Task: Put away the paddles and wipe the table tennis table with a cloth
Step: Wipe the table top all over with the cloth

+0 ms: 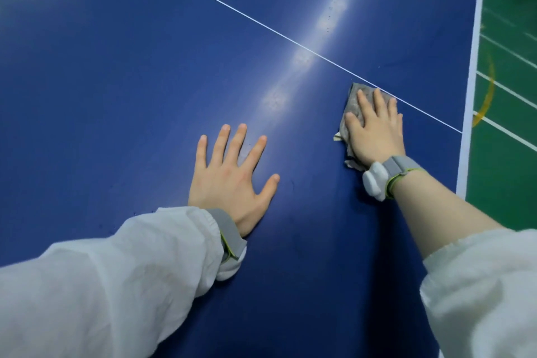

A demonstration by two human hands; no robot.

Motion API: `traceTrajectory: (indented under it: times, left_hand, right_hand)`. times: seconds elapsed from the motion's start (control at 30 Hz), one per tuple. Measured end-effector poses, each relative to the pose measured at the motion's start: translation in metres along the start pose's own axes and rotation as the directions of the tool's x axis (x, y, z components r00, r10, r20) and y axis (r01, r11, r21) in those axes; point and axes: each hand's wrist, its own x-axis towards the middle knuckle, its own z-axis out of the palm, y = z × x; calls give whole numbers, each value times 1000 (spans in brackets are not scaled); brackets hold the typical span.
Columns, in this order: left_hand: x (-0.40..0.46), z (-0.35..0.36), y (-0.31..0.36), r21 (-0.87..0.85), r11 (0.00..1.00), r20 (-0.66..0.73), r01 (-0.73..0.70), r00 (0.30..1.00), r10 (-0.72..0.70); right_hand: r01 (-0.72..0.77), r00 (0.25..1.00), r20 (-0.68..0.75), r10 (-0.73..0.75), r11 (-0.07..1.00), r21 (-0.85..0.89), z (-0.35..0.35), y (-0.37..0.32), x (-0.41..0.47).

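left hand [232, 180] lies flat at lower centre of the frame, fingers spread on the blue table [116, 67], holding nothing. right of centre, right hand [374, 128] presses straight fingers on the grey cloth [353, 102], touching the white centre line [261, 23]. green floor [505, 154] fills the right edge.

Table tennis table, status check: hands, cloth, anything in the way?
Left hand flat on the blue table tennis table, fingers spread. Right hand pressing the crumpled grey cloth beside the white centre line. No paddles in view; nothing blocking.
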Motion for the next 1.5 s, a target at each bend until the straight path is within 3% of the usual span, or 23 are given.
traceTrajectory:
  times: [0.2, 0.43, 1.07, 1.3, 1.5]
  left_hand:
    - [-1, -1, 0, -11, 1000, -8, 7, 1000, -7]
    - [2, 0, -2, -12, 1000, -11, 15, 1000, -15]
    - [1, 0, -2, -14, 1000, -13, 20, 1000, -20]
    - [1, 0, -1, -8, 1000, -26, 12, 1000, -12]
    - [-1, 0, -1, -3, 1000, -23, 8, 1000, -8]
  right_hand:
    - [128, 992, 19, -127, 990, -60, 14, -21, -97]
    - [160, 987, 1, -161, 979, -125, 38, -40, -198]
    - [30, 999, 14, -30, 999, -19, 7, -45, 47]
    - [61, 998, 12, -61, 998, -17, 5, -42, 46]
    - [151, 988, 22, -150, 988, -44, 12, -45, -12]
